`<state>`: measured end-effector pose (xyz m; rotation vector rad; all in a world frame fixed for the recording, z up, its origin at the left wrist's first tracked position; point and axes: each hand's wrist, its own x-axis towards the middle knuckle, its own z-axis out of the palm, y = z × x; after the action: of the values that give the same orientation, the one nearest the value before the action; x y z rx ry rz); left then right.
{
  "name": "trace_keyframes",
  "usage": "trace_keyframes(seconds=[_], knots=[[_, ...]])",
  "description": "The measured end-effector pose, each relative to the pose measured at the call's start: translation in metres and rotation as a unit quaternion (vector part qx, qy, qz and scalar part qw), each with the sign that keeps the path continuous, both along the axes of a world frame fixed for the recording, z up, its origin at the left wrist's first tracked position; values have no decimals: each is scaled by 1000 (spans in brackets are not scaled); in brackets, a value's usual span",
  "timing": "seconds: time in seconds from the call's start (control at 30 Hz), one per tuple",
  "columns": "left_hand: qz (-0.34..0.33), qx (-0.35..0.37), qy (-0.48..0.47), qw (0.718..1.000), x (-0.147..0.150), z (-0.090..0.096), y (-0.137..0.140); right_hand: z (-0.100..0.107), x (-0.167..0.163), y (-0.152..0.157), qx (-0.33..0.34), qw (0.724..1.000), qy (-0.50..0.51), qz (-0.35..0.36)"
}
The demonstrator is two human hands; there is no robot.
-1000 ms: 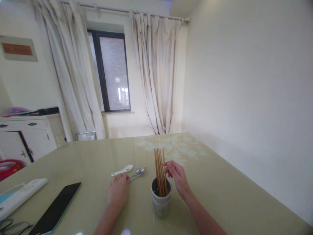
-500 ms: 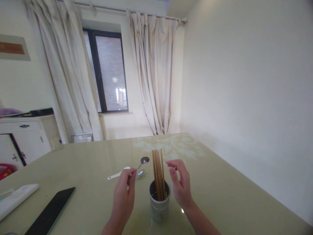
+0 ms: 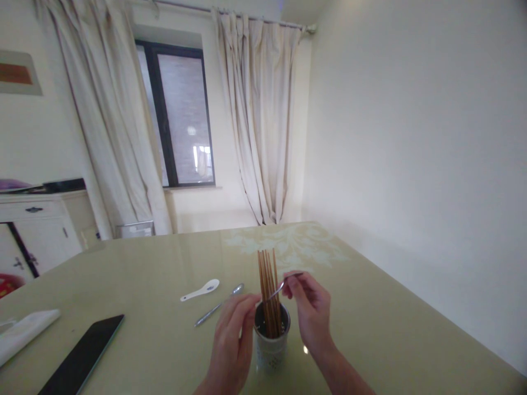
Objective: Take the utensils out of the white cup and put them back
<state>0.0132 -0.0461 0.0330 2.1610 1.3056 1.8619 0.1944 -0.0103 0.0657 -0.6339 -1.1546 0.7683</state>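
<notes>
A small metal spoon point(image 3: 280, 288) slants across in front of the wooden chopsticks point(image 3: 269, 302), its bowl end raised to the right. My right hand point(image 3: 310, 304) pinches it near the bowl. At the handle's lower end are the closed fingertips of my left hand point(image 3: 234, 334), which still seem to grip it. Several chopsticks stand upright in a grey holder point(image 3: 272, 348) with small holes in its side, between my two hands. Left of my left hand lie a second metal spoon point(image 3: 209, 315), partly covered by that hand, and a white spoon point(image 3: 200, 289).
The light green table point(image 3: 370, 340) runs to the wall on the right. A black flat device point(image 3: 84, 354) and a white object point(image 3: 27, 332) lie at the left. Behind are curtains point(image 3: 263, 120), a window point(image 3: 185, 115) and a white cabinet point(image 3: 45, 230).
My left hand has moved right with the metal spoon, to the chopstick holder. My right hand has closed on the spoon near its bowl. The spoon left lying shows more fully.
</notes>
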Motion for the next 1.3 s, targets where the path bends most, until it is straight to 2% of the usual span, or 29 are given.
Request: trace_keyframes(seconds=[0.1,0.17,0.23,0.33,0.4,0.5,0.6,0.67,0.73,0.8,0.9,1.0,1.1,1.17,1.2,1.23,1.3], knots=[[92,-76,-42,992,-19,-6,19,9,12,12,-4,993,101,-53],[153,-146,-8,977,-35,-14,33,11,19,19,-7,991,114,-69],[214,-211,92,949,-49,-25,44,10,20,22,-18,995,77,-65],[289,-284,213,889,-60,-39,48,3,11,18,-41,999,-12,-19],[303,-325,252,860,-60,-43,46,-3,2,14,-59,996,-60,28],[300,-356,274,841,-59,-43,45,-11,-8,10,-89,988,-99,79],[291,-349,253,854,-59,-40,47,-13,-10,11,-95,987,-109,68],[265,-332,183,887,-58,-36,49,-12,-8,11,-82,990,-109,34],[231,-272,80,931,-54,-30,46,-9,-6,9,-61,991,-118,-3],[197,-164,9,967,-47,-25,39,-6,-6,3,-32,990,-138,-23],[132,2,39,991,-30,-20,22,-5,-9,-8,17,985,-174,11],[77,76,122,987,-15,-23,9,-7,-14,-14,18,986,-160,51],[74,55,142,986,-17,-27,12,-5,-10,-10,-5,998,-63,25],[128,-4,124,984,-30,-27,22,0,-2,-2,-1,1000,5,-26],[176,-38,113,977,-38,-27,28,3,4,3,5,998,27,-52],[229,-85,125,962,-47,-28,34,5,9,7,9,997,33,-71],[324,-178,180,912,-65,-32,44,8,16,13,10,997,5,-75]])
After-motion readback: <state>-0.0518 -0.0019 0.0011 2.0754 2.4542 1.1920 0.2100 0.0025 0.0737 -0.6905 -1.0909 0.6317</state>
